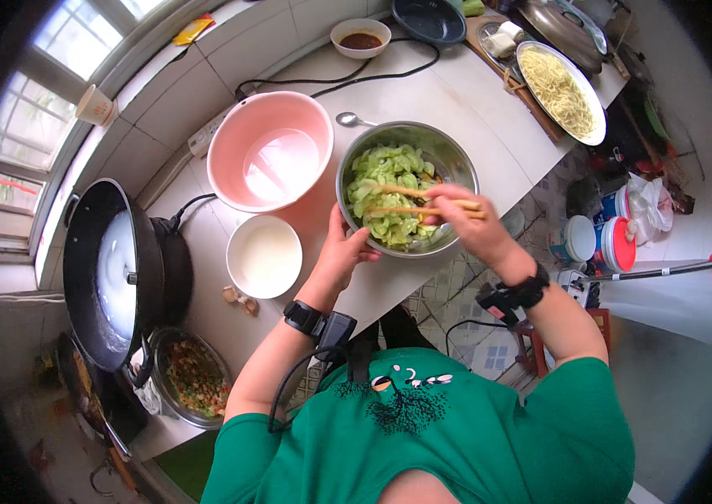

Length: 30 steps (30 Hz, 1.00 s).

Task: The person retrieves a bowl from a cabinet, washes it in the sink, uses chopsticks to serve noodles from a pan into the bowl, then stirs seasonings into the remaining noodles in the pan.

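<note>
In front of me a stainless steel mixing bowl [466, 165] holds pale green vegetable slices [387, 167], with some darker and orange bits at its right side. My right hand [466, 217] grips a pair of wooden chopsticks [403, 210], whose tips reach in among the slices. Against the bowl's lower left rim rests my left hand [344, 249], thumb and fingers steadying it. Just beyond the bowl lies a metal spoon [349, 119], its handle end hidden by the rim.
Left of the bowl stand a pink basin [220, 148] with clear liquid and a white bowl [264, 256] of whitish liquid. A black wok [148, 264] sits farther left, above a bowl of chopped food [195, 378]. Noodles [554, 91] and a sauce bowl [361, 39] stand at the back.
</note>
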{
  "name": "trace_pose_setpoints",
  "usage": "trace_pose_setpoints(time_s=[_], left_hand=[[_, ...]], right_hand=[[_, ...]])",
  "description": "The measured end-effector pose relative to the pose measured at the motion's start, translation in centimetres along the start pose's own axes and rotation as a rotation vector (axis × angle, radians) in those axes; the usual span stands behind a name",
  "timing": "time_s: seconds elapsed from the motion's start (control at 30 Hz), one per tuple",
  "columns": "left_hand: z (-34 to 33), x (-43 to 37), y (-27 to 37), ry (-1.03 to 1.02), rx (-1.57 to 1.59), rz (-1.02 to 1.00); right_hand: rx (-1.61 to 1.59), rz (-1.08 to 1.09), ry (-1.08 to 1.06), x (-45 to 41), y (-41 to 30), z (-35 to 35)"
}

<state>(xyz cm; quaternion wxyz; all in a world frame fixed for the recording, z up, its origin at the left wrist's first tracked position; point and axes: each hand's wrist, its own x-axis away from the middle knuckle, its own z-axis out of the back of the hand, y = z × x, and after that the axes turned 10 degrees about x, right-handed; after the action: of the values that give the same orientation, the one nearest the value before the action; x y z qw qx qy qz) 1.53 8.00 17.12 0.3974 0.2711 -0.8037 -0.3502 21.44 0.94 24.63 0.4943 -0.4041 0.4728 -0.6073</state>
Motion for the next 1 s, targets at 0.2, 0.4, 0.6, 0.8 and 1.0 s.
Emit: trace_pose_setpoints(time_s=[0.2,0.4,0.6,0.8,1.0], left_hand=[[-1.0,0.3,0.0,0.090,-0.022,-0.057],[-2.4,-0.1,-1.4,0.121,-0.023,-0.070],[-3.3,0.1,-1.5,0.135,0.009,-0.085],[-3.8,0.1,-1.6,0.173,0.016,-0.093],[-3.4,0.3,-1.8,0.185,0.023,-0.113]], right_hand=[[0.060,-0.148,-0.143,-1.8,0.4,5.4],[0.206,0.025,0.012,-4.7,3.3,9.0],[0.297,0.107,-0.387,-4.9,0.6,6.0],[0.153,0.188,-0.475,-1.9,1.6,4.9],[0.178,-0.094,-0.281,-2.5,-0.7,11.7]])
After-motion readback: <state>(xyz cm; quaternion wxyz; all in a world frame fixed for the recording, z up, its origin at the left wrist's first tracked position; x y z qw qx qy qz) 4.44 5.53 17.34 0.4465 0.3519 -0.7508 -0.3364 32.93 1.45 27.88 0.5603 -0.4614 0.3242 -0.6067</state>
